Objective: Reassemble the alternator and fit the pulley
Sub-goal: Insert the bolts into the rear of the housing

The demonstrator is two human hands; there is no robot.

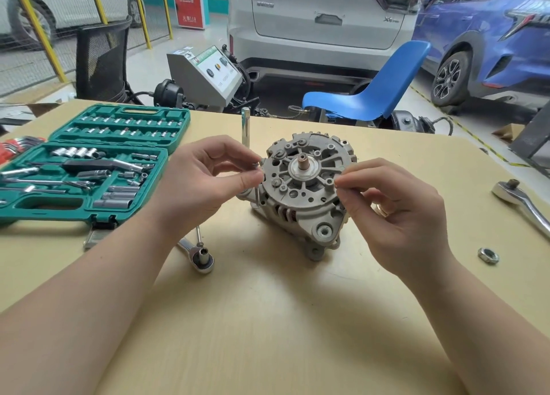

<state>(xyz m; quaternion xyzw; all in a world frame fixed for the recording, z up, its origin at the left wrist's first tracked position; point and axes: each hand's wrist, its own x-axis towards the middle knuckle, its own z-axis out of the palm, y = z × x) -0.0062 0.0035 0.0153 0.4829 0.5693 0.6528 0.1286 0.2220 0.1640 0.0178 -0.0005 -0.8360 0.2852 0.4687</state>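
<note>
The grey alternator (308, 186) stands on the beige table (268, 320), its rear face up with a copper-tipped shaft (303, 160) at the centre. My left hand (208, 180) is at its left edge and pinches a long thin bolt (257, 194) that hangs down beside the housing. At the alternator's right edge, my right hand (395, 207) has its thumb and forefinger pinched together; what they hold is too small to tell. No pulley is in view.
An open green socket case (89, 165) lies at the left. A ratchet with a socket (199, 256) sits in front of it, another ratchet (520, 204) at the right edge, a loose nut (488, 255) nearby. A steel rod (245, 130) stands behind the alternator. A blue chair (372, 94) and cars are beyond.
</note>
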